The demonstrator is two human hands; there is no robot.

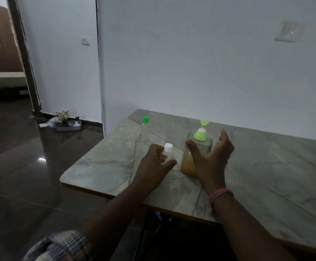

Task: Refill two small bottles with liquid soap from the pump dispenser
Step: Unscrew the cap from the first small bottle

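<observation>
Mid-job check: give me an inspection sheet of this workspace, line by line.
Surface: marble-patterned table, set against the white wall.
Job's things: pump dispenser, green pump, yellowish soap in it; white-capped bottle and green-capped bottle, both upright and capped.
Clutter: nothing seen on the table.
Hands: left hand at the white-capped bottle, contact unclear; right hand open beside the dispenser.
Cables: nothing seen.
Surroundings: dark glossy floor, tray of items by the wall, wall switch, doorway.
</observation>
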